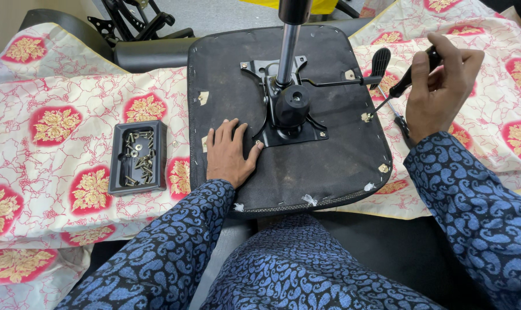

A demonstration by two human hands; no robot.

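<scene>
Black plastic tray [138,157], far left on the cloth [65,109], cream with red and gold flowers. It holds loose screws and washers, mixed together.

Just right of the tray: upturned chair seat [289,166], black underside up, lying on the cloth. Left hand [230,154] flat on the seat, fingers spread, holding nothing, thumb touching the corner of the metal plate [286,103]. Plate is mounted at the seat's middle; a steel post [287,51] rises from it toward the camera, and a black knob [292,103] sits at its foot. A lever with a black paddle end [380,62] runs right from the plate.

Right edge of seat: right hand [438,86] closed around a black-handled screwdriver [408,77], shaft slanting down toward the seat's rim. Tip hard to make out.

Top left, beyond the cloth: black chair parts [134,20].
</scene>
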